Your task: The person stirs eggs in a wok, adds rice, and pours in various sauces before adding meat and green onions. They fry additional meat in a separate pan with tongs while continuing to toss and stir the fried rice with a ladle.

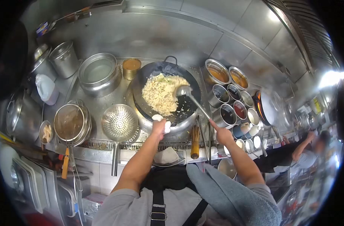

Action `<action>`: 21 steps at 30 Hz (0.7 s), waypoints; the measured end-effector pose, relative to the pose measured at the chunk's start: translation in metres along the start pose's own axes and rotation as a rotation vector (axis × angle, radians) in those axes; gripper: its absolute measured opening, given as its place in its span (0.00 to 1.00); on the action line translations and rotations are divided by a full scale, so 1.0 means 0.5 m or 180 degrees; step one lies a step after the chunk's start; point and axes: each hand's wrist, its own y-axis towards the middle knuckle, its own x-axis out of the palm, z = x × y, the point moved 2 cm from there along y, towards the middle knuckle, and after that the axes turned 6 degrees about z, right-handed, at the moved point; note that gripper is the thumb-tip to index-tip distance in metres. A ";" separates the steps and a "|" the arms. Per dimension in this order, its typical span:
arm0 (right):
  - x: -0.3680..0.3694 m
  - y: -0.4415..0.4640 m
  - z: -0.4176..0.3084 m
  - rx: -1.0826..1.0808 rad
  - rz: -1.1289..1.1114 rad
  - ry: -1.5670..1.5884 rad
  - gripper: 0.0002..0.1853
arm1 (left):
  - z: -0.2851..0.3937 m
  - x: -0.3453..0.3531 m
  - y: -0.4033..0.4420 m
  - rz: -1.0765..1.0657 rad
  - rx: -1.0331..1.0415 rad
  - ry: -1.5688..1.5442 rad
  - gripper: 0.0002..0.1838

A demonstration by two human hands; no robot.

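A large black wok point(189, 77) sits on the round burner in the middle, with a heap of pale rice-like food point(160, 94) in it. My left hand point(159, 126) is closed on a white cloth point(157, 118) at the wok's near rim. My right hand point(221, 135) grips the handle of a long metal ladle point(196, 103), whose bowl rests against the right side of the food. The near handle of the wok is mostly hidden by the cloth and my left hand.
A perforated strainer point(120, 122), wire sieves point(69, 122) and a big pot point(98, 71) stand left of the wok. Sauce containers point(228, 114) crowd the right. A bamboo brush point(195, 143) lies in front. Another person point(301, 154) is at far right.
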 end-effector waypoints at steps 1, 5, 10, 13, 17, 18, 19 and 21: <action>0.026 0.046 0.010 -0.0043 0.0007 -0.0013 0.46 | 0.013 -0.009 -0.006 -0.0026 -0.0011 0.0173 0.09; -0.005 0.118 0.004 -0.0524 0.0651 0.2125 0.46 | 0.052 -0.021 -0.033 -0.0444 -0.0421 0.0423 0.09; 0.061 0.189 -0.159 -0.0379 0.1895 0.1884 0.44 | 0.016 -0.006 0.002 -0.0256 -0.0526 0.0197 0.06; -0.073 0.104 -0.221 0.0324 -0.0903 0.3852 0.44 | 0.010 -0.004 0.009 -0.0111 -0.0425 0.0362 0.07; -0.072 0.024 -0.108 -0.1715 0.0818 0.1801 0.47 | 0.004 -0.002 0.021 -0.0063 -0.0250 0.0374 0.07; -0.078 -0.003 -0.098 -0.1737 0.0817 0.1823 0.47 | 0.003 -0.001 0.023 0.0024 -0.0220 0.0289 0.09; -0.096 -0.045 -0.092 -0.1389 0.0138 0.1455 0.47 | 0.000 0.003 0.030 0.0050 -0.0219 0.0319 0.09; -0.079 -0.072 -0.082 -0.0663 -0.1017 0.0834 0.49 | -0.017 0.004 0.035 0.0144 -0.0439 0.0371 0.10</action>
